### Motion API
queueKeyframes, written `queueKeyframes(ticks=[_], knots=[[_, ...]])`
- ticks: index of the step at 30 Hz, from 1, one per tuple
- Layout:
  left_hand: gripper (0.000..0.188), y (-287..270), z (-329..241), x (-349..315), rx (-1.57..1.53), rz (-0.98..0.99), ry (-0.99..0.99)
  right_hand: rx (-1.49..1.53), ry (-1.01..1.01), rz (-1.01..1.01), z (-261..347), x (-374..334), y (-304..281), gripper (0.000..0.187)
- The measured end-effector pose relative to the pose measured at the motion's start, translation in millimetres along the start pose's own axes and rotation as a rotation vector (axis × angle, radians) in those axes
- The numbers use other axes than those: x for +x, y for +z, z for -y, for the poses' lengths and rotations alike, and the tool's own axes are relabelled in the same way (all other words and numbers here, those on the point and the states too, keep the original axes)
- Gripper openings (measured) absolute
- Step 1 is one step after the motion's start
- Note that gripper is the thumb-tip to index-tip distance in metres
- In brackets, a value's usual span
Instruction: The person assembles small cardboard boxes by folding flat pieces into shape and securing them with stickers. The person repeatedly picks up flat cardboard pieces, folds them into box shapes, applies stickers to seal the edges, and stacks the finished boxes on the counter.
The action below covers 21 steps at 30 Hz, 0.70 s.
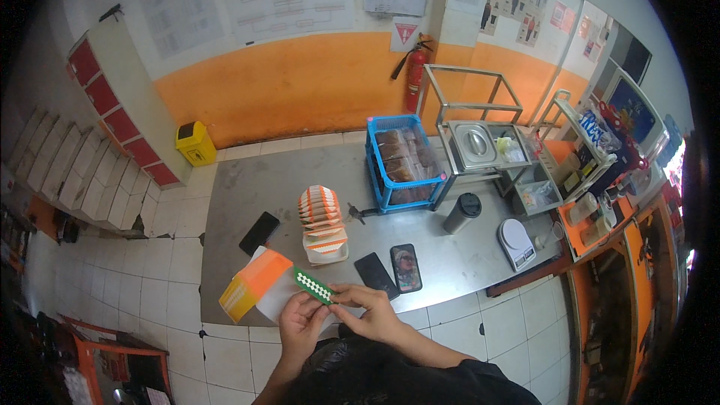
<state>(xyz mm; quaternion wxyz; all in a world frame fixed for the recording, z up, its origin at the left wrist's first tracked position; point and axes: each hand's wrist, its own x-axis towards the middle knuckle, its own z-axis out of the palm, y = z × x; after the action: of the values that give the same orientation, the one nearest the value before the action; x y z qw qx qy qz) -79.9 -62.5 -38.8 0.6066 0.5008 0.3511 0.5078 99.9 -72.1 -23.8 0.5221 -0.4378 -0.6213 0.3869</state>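
Big grey metal table (236, 187), spans the middle of the view. Bright blue open plastic crate (384, 196) stands at its far side, loaded with brown packs in clear wrap. Nearer, a tight row of folded orange-and-white card cartons (319, 206) runs toward the person, with a white carton at its near end.

Flat orange, yellow and white card piece (268, 266) lies at the near left edge of the table: orange panel on top, yellow panel at lower left, white panel running toward the hands. Left hand (298, 324): fingers bent in, closed on the lower side of the strip. Right hand (373, 316): thumb and forefinger pinched narrow at its right end.

White flat kitchen scale (517, 244) and dark cylindrical tumbler (462, 214) stand on the right. Black phone (259, 233) left of the cartons; two more phones on the right, one with its screen lit.

Narrow green rectangular strip (311, 285): held between both hands just over the near table edge, tilted down to the right, rows of small white shapes along its face. Cannot tell if it joins the card piece.
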Motion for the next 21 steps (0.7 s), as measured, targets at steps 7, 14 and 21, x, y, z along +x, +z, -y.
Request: queueKeyframes(ticks=[7, 14, 21], knots=[[0.044, 4.0, -3.6, -2.2, 0.018, -0.085, -0.123, 0.058, 0.168, 0.001, -3.7, -2.2, -0.4, 0.013], [0.039, -0.6, -0.9, -4.3, -0.035, -0.104, -0.119, 0.091, 0.176, 0.069, 6.6, 4.3, -3.9, 0.014], [0.03, -10.3, 1.2, -6.5, -0.133, -0.157, -0.137, 0.161, 0.07, 0.212, 16.7, 11.3, -4.4, 0.01]])
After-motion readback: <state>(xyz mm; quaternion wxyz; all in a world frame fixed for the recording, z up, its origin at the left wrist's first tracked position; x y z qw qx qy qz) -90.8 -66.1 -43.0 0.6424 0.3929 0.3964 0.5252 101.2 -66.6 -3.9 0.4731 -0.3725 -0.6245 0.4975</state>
